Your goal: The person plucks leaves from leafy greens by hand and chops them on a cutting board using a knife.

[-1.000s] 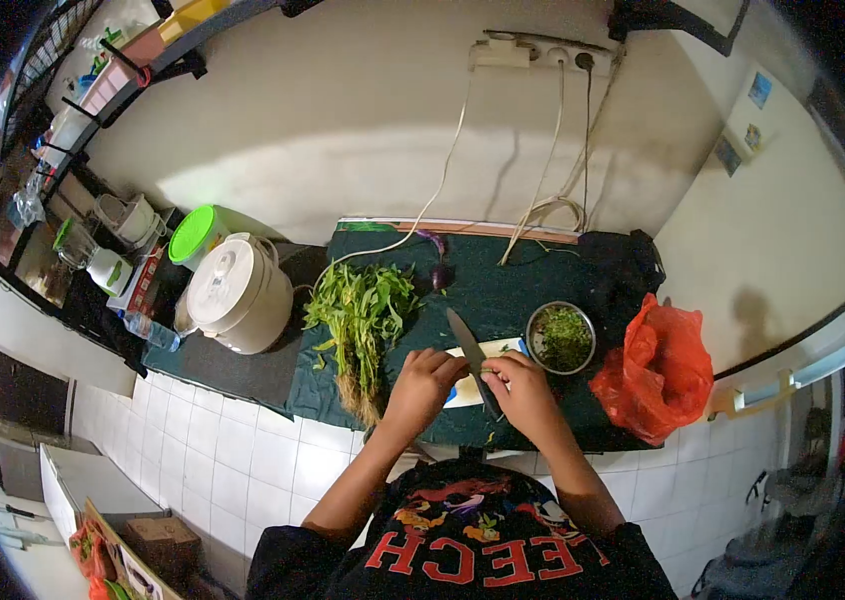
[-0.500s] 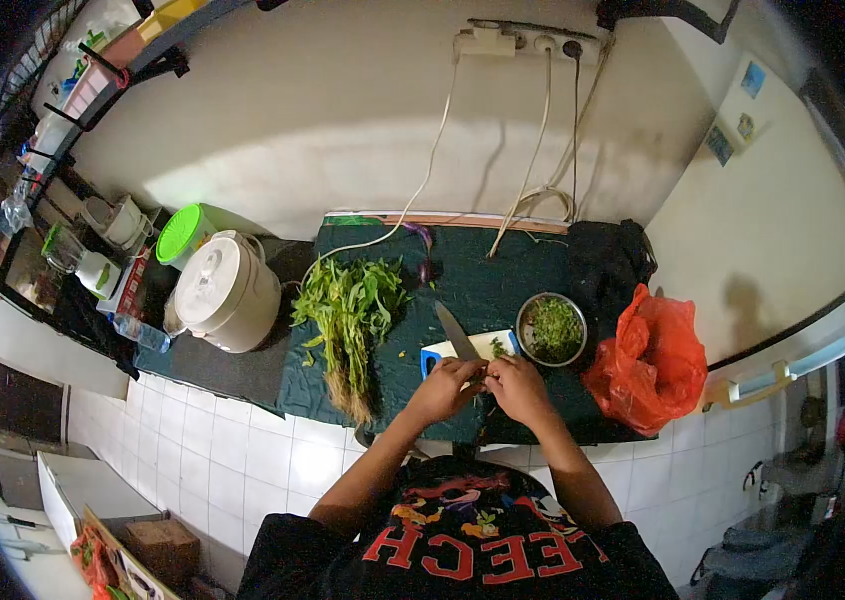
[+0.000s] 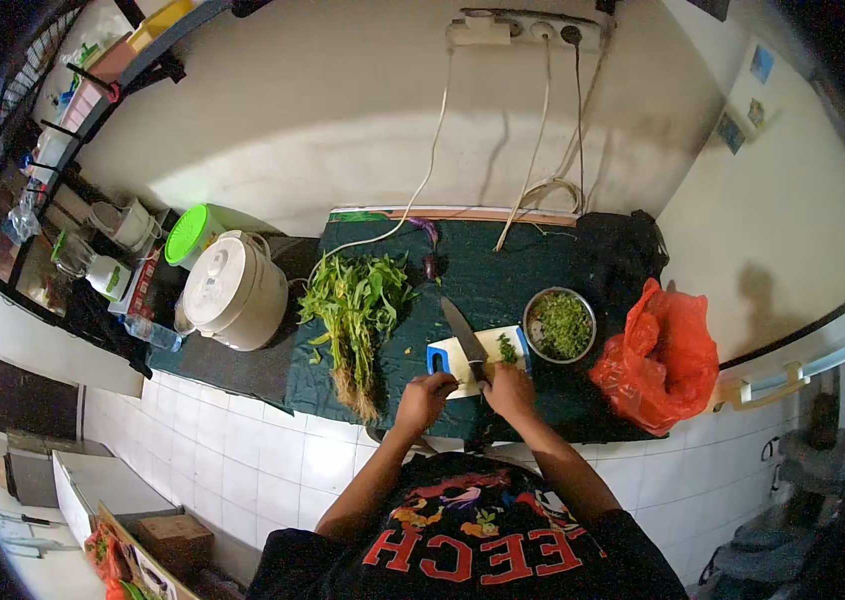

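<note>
Head view: on the dark green cloth, a cutting board lies before the person, chopped greens on its right part. The right hand is closed round the handle of a knife, whose blade crosses the board, tip past its far edge. The left hand has curled fingers at the board's near left corner; whether it grips anything, I cannot tell. A metal bowl of cut greens crowds the board's right side. Counted: one knife, one board, one bowl, one red bag, one leafy bunch, one purple eggplant, one rice cooker.
</note>
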Demonstrator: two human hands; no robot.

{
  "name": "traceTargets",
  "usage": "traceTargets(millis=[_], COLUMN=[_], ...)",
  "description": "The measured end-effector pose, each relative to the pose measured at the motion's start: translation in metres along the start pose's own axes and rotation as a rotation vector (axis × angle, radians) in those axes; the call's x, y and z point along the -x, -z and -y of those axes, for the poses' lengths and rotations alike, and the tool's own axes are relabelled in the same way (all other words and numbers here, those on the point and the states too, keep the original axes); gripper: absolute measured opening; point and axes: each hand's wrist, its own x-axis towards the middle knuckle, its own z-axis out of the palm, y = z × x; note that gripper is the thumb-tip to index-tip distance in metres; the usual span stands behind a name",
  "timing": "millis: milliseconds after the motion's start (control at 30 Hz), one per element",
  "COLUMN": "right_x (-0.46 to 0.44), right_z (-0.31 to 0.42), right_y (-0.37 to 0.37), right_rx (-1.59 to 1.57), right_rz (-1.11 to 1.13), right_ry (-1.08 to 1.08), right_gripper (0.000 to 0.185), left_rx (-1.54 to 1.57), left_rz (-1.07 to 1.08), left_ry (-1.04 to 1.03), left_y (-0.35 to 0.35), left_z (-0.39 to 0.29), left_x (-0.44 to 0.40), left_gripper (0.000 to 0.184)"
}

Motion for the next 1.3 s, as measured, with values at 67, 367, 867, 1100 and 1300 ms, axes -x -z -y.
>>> traceTargets(millis=[67,367,867,1100,1300], right_x=[-0.004,-0.003,0.085,0.069,0.068], right_z=[-0.003,0.026,-0.050,-0.029,-0.024], right_y=[-0.034,-0.018,-0.022,0.005,-0.010], right_rx=[0.054,-0.106,-0.246,-0.283,-0.250], right_rz=[-0.058,0.027,0.089,0.183,0.146], right_ry=[0.032,-0.144,-0.369,-0.403,-0.347], right_gripper=[0.042,0.044,0.039,0.036,0.035], left_rx=[0.003,-0.348,-0.506,-0.534,-0.588], left_rz=[-0.006,-0.137,-0.039,-0.040,-0.017], left_ry=[0.042,-0.096,-0.158,-0.136,-0.231], left_y=[0.000,-0.002,-0.094,-0.110,-0.106], left_z=[0.005,0.008,0.032,0.027,0.031], left_x=[0.001,0.002,-0.056,-0.070,-0.072], left_gripper=[0.013,0.015,0.017,0.017,0.014])
